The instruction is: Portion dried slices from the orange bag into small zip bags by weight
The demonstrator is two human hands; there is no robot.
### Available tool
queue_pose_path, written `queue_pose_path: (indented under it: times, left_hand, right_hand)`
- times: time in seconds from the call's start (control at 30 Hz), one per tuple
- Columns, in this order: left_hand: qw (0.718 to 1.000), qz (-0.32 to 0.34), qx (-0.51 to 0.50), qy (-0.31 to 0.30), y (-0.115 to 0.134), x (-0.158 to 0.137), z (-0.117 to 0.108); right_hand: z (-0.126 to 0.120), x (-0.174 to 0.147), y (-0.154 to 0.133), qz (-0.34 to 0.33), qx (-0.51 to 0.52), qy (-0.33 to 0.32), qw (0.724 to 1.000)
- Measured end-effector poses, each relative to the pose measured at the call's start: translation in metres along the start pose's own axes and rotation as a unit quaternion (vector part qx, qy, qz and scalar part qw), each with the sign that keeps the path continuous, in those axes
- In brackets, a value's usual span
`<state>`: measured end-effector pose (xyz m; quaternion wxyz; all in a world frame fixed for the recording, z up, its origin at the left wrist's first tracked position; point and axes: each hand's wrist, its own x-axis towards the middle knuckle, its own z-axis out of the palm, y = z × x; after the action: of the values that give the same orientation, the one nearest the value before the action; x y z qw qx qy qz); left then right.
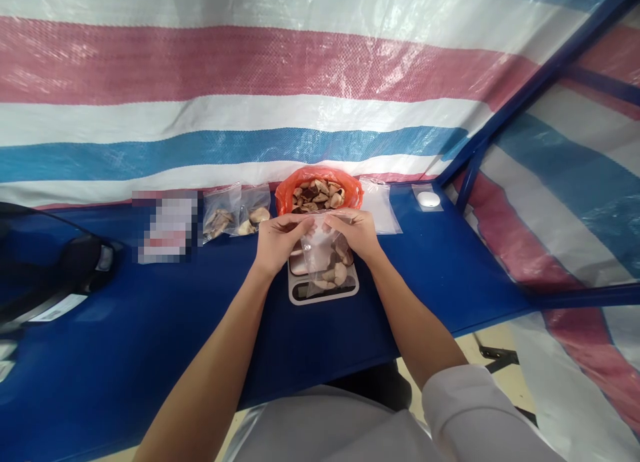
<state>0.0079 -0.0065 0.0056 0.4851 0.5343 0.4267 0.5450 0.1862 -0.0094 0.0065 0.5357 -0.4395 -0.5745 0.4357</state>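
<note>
Between my two hands hangs a clear plastic zip bag (323, 252) with several dried mushroom pieces (336, 274) in its lower part. My left hand (283, 239) pinches the bag's top edge on the left, thumb pointing inward. The right side of that edge is pinched by my right hand (356, 232). Below the bag lies a white kitchen scale (296, 295), its display partly covered by the bag. Just behind my hands is an orange-red plastic bag (285, 192), open at the top and full of dried mushroom slices (320, 192).
Two filled clear bags (219, 222) (254, 219) lie left of the orange bag. Flat clear bags (383, 209) lie to its right, and farther right a small bag with a white round object (429, 200). Black straps (75, 269) sit at the left. Striped sheeting (250, 62) rises behind the blue table (200, 329).
</note>
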Motion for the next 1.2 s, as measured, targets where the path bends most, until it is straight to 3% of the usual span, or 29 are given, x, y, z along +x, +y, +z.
queue_pose_path:
  times: [0.37,0.67,1.2]
  left_hand:
    - [0.999,-0.010,-0.026,0.022,-0.004,0.004,-0.005]
    - [1.000,0.002,0.020,0.013,-0.002,0.002,-0.002]
    - [0.999,-0.020,0.022,-0.015,-0.001,0.001,-0.005]
  right_hand:
    - [-0.010,0.003,0.004,0.025,0.065,0.028,0.997]
    - [-0.006,-0.002,0.002,0.041,0.003,0.008,0.999]
    - [-0.010,-0.001,0.000,0.030,0.003,-0.020,0.999]
